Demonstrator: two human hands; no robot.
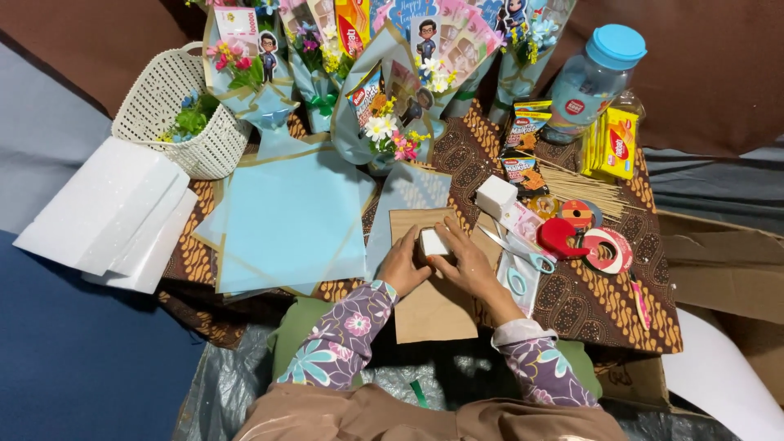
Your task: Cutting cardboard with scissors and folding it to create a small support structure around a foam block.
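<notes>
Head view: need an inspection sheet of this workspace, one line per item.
Surface: low table covered with a brown patterned cloth.
Job's things: small white block on a brown paper sheet; second white block beside it.
Clutter: light blue wrapping sheets, scissors, red tape dispenser, tape rolls, skewers, snack packs, blue-lidded jar, white basket, finished bouquets, white foam sheets.
Grippers: left hand and right hand both press the small block.
Cables: nothing seen.
Surroundings: cardboard at right, blue floor covering at left.
</notes>
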